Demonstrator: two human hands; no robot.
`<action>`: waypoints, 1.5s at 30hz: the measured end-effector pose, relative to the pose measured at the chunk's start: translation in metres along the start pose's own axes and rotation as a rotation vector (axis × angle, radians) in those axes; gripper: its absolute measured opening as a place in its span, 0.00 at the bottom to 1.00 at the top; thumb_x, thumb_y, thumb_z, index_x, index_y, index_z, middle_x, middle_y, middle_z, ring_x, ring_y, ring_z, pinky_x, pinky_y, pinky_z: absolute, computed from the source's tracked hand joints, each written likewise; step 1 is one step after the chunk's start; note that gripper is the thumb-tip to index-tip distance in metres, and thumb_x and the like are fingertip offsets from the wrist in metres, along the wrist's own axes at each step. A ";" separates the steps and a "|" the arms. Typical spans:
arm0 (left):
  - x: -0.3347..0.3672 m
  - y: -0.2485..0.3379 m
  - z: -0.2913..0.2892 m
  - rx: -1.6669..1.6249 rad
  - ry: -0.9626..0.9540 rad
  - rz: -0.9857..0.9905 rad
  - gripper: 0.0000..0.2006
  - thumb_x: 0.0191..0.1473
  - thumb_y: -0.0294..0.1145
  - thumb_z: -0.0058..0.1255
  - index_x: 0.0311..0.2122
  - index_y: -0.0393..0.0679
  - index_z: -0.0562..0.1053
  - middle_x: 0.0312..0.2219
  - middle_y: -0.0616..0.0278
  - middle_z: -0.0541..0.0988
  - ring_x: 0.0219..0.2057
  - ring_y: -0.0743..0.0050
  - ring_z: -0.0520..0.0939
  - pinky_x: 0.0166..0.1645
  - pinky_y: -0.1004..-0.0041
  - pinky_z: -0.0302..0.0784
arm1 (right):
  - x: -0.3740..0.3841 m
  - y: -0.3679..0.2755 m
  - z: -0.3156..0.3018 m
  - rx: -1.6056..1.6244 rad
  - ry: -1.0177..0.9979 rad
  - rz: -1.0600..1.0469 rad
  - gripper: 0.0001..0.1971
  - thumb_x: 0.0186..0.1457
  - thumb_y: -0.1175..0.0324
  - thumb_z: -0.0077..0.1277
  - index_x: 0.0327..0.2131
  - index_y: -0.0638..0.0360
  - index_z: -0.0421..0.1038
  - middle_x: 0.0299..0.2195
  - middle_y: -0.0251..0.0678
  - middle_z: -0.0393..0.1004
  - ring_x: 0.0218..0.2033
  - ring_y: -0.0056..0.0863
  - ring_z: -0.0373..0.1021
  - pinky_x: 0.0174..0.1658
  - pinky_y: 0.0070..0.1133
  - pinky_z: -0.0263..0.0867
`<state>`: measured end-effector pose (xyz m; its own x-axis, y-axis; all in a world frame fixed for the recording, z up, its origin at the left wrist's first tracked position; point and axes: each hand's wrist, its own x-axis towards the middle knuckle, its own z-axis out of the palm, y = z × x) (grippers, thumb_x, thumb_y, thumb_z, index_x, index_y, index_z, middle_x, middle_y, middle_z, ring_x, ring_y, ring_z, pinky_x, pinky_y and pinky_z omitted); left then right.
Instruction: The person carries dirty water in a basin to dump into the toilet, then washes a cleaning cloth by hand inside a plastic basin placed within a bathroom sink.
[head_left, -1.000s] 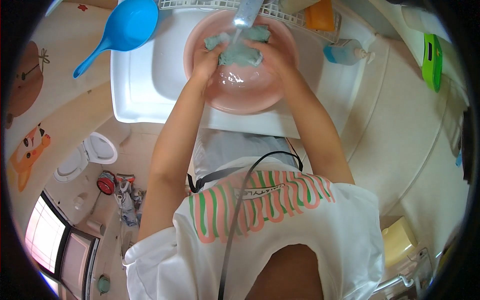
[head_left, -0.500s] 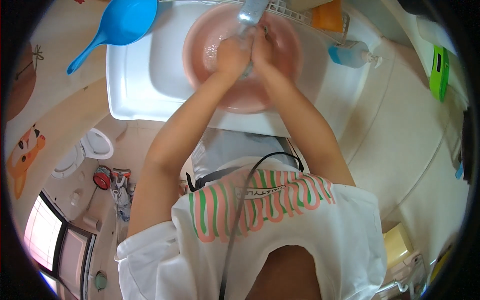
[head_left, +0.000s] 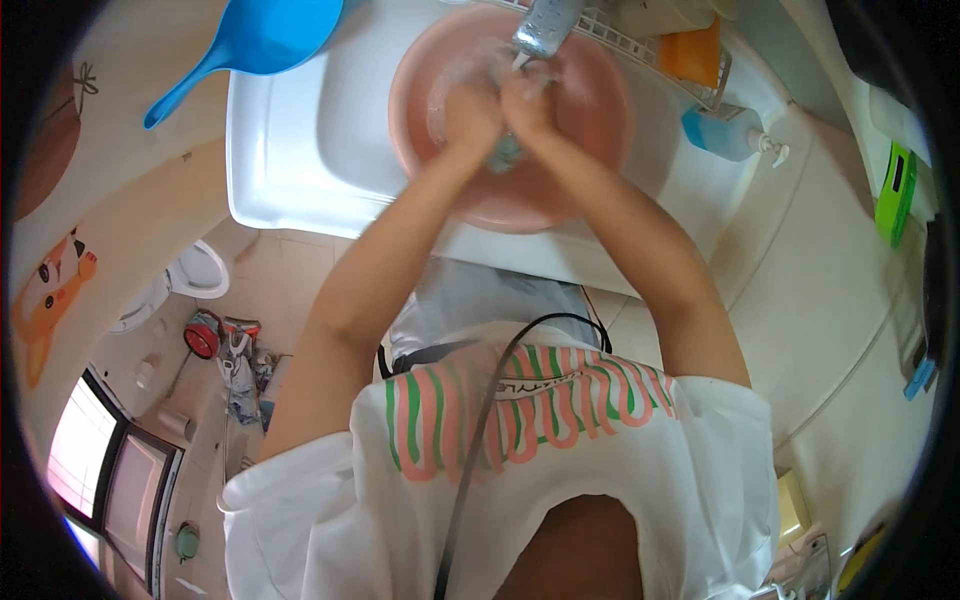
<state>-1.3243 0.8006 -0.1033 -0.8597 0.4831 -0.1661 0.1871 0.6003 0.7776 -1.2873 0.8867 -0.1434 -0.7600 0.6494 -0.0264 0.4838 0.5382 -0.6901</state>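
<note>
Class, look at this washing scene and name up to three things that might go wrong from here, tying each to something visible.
Splashing: the tap seems to be running right over the hands, so water might spray past the rim of the pink basin.
Slipping: the green cloth is bunched between the left hand and right hand, and could slide free.
Knocking: the blue dipper juts past the white sink, so a bump might drop it.

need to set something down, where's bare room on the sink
Bare: the sink's left side, between blue scoop, front edge and pink tub. Crowded: the tub, with left hand and right hand near the tap; back right, with rack and soap bottle.
</note>
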 end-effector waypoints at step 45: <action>-0.004 0.003 -0.003 -0.716 -0.199 -0.485 0.25 0.59 0.45 0.42 0.53 0.36 0.69 0.40 0.52 0.77 0.40 0.64 0.78 0.48 0.67 0.72 | -0.024 0.012 -0.071 1.439 -0.185 0.513 0.25 0.50 0.80 0.53 0.53 0.52 0.65 0.47 0.33 0.70 0.49 0.31 0.68 0.50 0.33 0.69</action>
<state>-1.3215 0.7985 -0.0989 -0.6558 0.4212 -0.6264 -0.5760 0.2572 0.7760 -1.2325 0.9156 -0.0997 -0.7424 0.4644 -0.4829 -0.0308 -0.7437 -0.6678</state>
